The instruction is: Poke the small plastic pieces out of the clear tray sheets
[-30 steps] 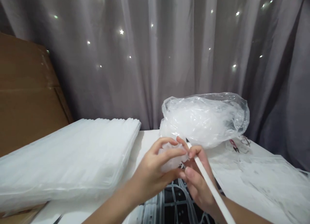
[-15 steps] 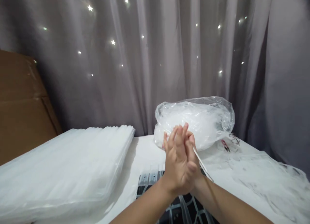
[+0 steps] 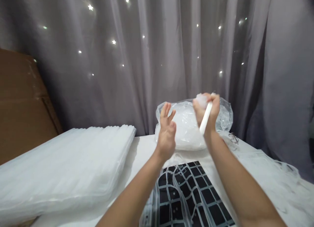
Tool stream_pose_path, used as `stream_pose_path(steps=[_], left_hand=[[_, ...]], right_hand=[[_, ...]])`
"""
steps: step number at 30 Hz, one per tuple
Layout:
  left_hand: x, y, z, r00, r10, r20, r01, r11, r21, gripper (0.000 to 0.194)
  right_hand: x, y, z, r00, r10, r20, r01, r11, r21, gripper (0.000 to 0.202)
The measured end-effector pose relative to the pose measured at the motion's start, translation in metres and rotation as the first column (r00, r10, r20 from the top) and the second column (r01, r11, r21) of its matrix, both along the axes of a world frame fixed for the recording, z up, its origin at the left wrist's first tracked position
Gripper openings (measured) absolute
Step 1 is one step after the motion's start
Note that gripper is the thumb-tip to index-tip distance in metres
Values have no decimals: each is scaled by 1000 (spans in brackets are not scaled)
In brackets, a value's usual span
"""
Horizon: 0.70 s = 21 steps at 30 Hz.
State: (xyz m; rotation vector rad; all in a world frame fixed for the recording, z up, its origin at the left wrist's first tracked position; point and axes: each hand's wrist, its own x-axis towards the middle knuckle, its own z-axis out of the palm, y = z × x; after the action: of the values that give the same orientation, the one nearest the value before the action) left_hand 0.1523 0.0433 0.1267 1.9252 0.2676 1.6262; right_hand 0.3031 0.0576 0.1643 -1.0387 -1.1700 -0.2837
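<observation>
My left hand (image 3: 166, 135) is raised over the table with its fingers spread, holding nothing. To its right and a little higher, my right hand (image 3: 213, 117) is closed on a flat white stick (image 3: 206, 118), which slants down past the palm. A tuft of white fluffy stuffing (image 3: 201, 100) shows at the fingers of the same hand. Behind both hands lies a clear plastic bag (image 3: 187, 128) filled with white material. Below them is a black sheet with a pale grid pattern (image 3: 181, 194), partly under clear plastic.
A thick white stack of ribbed, plastic-wrapped material (image 3: 68, 164) covers the left side of the white table (image 3: 141, 155). Crumpled clear plastic (image 3: 267, 174) lies at the right. A cardboard box (image 3: 22, 105) stands far left, and a grey curtain (image 3: 152, 73) hangs behind.
My hands were pressed together and have moved apart. The right hand rose to the right with the stick, and the white tuft became visible. The patterned sheet is more exposed.
</observation>
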Motion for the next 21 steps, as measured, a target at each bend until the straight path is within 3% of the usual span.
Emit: stream_pose_path(steps=[1, 2, 3, 6, 9, 13, 16, 21], left_hand=[[-12, 8, -5, 994, 51, -101, -52, 999, -4, 59], [-25, 17, -12, 967, 141, -211, -148, 989, -14, 60], [-38, 25, -21, 895, 246, -371, -278, 960, -33, 60], [-74, 45, -58, 764, 286, -578, -414, 905, -99, 63], [-102, 52, -96, 596, 159, -787, -444, 882, -158, 64], [-124, 47, -130, 337, 22, -941, -511, 844, -163, 68], [-131, 44, -138, 218, 11, -976, -519, 848, -107, 68], [-127, 47, -138, 162, 125, -979, -512, 858, 25, 70]], right_hand=[[20, 11, 17, 987, -134, 83, 143, 985, -101, 22], [40, 23, 33, 951, -183, 248, 249, 931, -269, 21], [56, 35, 47, 938, -143, 316, 257, 899, -356, 20], [82, 72, 70, 892, 82, 444, 212, 792, -573, 26], [77, 101, 66, 834, 277, 478, 191, 667, -720, 28], [65, 118, 53, 802, 379, 461, 201, 557, -806, 28], [68, 117, 52, 812, 382, 442, 212, 513, -832, 27], [81, 100, 56, 847, 347, 402, 198, 496, -846, 25]])
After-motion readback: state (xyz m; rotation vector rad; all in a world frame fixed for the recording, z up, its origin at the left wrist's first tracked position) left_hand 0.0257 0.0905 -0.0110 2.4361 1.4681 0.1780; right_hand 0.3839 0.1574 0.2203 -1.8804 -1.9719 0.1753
